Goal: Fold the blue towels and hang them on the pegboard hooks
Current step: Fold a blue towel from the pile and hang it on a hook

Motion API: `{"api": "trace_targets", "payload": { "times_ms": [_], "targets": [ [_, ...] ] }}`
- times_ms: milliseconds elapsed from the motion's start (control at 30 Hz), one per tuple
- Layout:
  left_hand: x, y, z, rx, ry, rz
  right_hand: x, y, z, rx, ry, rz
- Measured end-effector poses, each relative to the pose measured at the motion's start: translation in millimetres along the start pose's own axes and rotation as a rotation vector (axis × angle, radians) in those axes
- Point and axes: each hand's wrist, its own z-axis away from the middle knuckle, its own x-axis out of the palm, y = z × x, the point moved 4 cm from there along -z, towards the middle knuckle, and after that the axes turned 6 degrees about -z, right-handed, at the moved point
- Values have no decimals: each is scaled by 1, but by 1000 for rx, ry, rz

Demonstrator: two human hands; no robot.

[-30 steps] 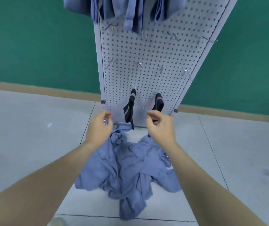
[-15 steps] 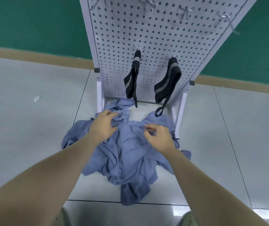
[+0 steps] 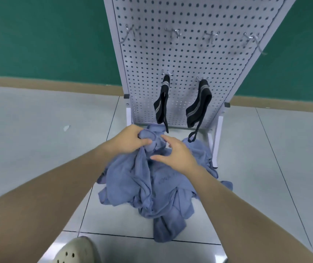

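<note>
Separating one towel from the blue towels [image 3: 151, 186] heaped on the floor below the pegboard [image 3: 180, 59]: the left hand [image 3: 129, 139] grips a bunched edge, the open-fingered right hand [image 3: 176, 154] should find a matching corner.

Two black grey-striped elastic straps [image 3: 162, 103] [image 3: 198, 105] side by side; beige perforated clog [image 3: 76, 251] well below them on grey tiled floor [image 3: 28, 139].
</note>
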Motion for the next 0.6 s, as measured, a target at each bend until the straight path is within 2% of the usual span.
{"api": "trace_targets", "payload": {
  "times_ms": [167, 367, 500, 600],
  "targets": [
    [-50, 69, 45, 72, -24, -40, -11, -62, 22, -158, 109, -79],
    [-126, 151, 103, 180, 110, -96, -88, -152, 66, -311, 215, 48],
    [-159, 200, 145, 254, 225, -157, -141, -210, 100, -348, 197, 222],
    [-172, 234, 169, 382, 310, -61, -167, -246, 128, -367, 195, 354]
  ]
}}
